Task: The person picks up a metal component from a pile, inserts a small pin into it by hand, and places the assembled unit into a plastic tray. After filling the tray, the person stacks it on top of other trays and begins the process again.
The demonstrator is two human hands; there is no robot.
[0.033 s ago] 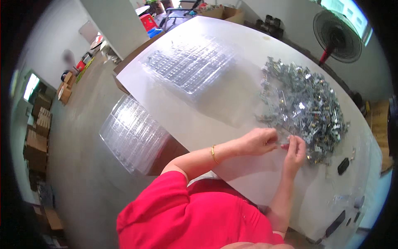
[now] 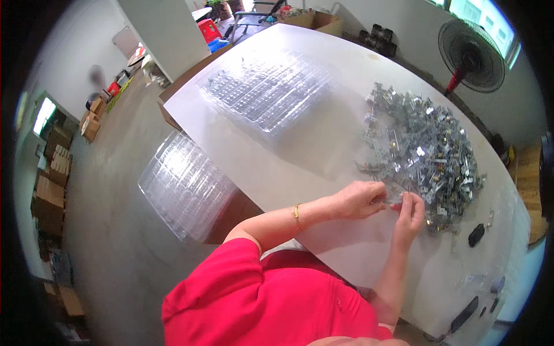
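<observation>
My left hand (image 2: pixel 359 199), with a gold bracelet (image 2: pixel 297 218) on the wrist, is closed in a pinch over the near edge of the pile. Facing it, my right hand (image 2: pixel 410 212) also pinches, thumb against fingers. Between the fingertips is a small, thin greyish metal part (image 2: pixel 393 200), too small to make out fully; both hands seem to grip it. Just beyond and to the right lies a large heap of small silvery metal parts (image 2: pixel 430 158), some with brass-coloured bits.
Clear plastic trays (image 2: pixel 265 92) are stacked on the white table (image 2: pixel 323 150); another tray stack (image 2: pixel 187 184) stands lower, left of it. A black object (image 2: pixel 476 235) and a dark strip (image 2: pixel 464 314) lie at right. A fan (image 2: pixel 471 56) stands past the far right edge.
The view has shifted very slightly. Both hands stay in nearly the same place, with the right fingertips a touch lower.
</observation>
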